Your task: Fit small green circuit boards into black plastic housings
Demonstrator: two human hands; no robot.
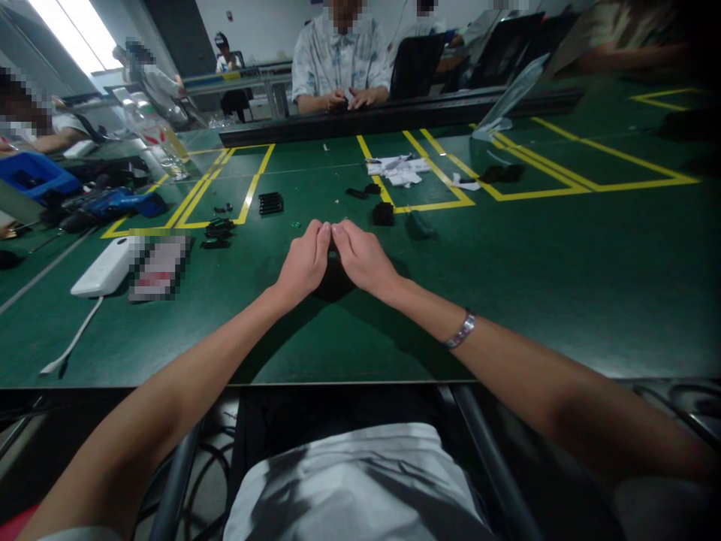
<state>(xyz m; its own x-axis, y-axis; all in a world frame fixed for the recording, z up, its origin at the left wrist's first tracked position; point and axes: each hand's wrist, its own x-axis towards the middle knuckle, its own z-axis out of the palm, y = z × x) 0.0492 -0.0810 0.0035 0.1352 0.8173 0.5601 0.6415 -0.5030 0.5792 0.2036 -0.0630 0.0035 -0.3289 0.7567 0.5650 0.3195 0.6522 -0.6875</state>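
Note:
Over the green table point(349, 346), my left hand point(304, 259) and my right hand point(365, 259) meet at the thumbs and fingertips. Fingers on both are curled and closed, and whatever they may hold is hidden behind them. Just beyond lie a small black block point(384, 214), a dark translucent piece point(420, 225) and a tiny green bit point(296, 225). To the left of my left hand rest a stack of black strips point(270, 203) and a loose pile of black and green parts point(218, 231).
A white power bank point(107, 267) with a cable and a blurred flat packet point(161, 267) lie at left. Behind them are a blue power drill point(113, 207) and bottles point(155, 135). White paper scraps point(402, 170) lie farther back. Across a black rail point(360, 120), a person point(341, 60) sits.

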